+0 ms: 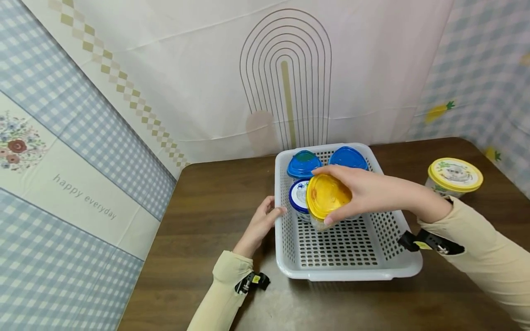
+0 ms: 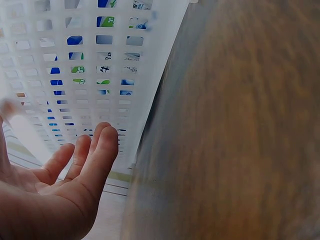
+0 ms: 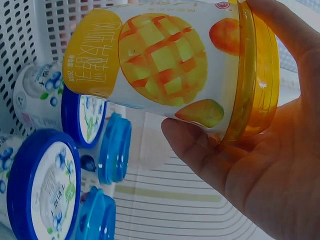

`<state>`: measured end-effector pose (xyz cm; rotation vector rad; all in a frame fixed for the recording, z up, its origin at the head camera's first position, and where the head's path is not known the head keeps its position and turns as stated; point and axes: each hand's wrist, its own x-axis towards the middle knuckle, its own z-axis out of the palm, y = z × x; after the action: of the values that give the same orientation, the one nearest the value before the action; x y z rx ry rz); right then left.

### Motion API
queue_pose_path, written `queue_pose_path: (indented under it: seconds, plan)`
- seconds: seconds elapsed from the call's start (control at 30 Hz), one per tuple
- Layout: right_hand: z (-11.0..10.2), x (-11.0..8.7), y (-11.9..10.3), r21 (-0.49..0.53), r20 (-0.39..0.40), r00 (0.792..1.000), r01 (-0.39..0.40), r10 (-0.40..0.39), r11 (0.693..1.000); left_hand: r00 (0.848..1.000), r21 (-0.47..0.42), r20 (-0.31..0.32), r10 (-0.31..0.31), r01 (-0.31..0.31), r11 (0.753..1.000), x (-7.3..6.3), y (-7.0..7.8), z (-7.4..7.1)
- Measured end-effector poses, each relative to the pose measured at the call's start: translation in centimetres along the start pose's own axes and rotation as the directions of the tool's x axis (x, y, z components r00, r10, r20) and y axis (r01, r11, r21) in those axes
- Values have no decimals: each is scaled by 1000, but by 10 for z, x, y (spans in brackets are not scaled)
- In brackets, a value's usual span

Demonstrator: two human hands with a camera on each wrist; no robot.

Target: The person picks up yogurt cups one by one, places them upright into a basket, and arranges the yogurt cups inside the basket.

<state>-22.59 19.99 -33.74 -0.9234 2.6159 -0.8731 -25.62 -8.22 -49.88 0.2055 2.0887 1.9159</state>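
Observation:
My right hand (image 1: 352, 193) grips a yogurt cup (image 1: 327, 197) with a yellow lid, holding it tilted over the basket. In the right wrist view, mango pictures cover the cup's side, and the fingers and thumb curl round its lid end. My left hand (image 1: 261, 220) holds the left rim of a white plastic basket (image 1: 348, 274), thumb at the rim and fingers (image 2: 102, 155) against the slotted outer wall. Inside, a dark-blue-lidded cup (image 1: 299, 195) stands beside the held one. Behind are two cups with bright blue lids (image 1: 304, 164) (image 1: 348, 157). A second dark-blue-lidded cup (image 3: 45, 190) shows in the right wrist view.
A tub (image 1: 455, 174) with a yellow lid and printed label stands on the brown wooden table (image 1: 207, 220), right of the basket. A pale patterned cloth (image 1: 198, 82) hangs behind the table, with blue checked cloth at both sides.

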Motion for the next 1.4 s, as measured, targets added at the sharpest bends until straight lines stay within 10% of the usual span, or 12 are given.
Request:
queue_pose_path:
  seconds: [1.4]
  plan:
    - [69,21,5,8,240,970,-42,39,999,1000,44,-15,-17,18,999,0,0,2]
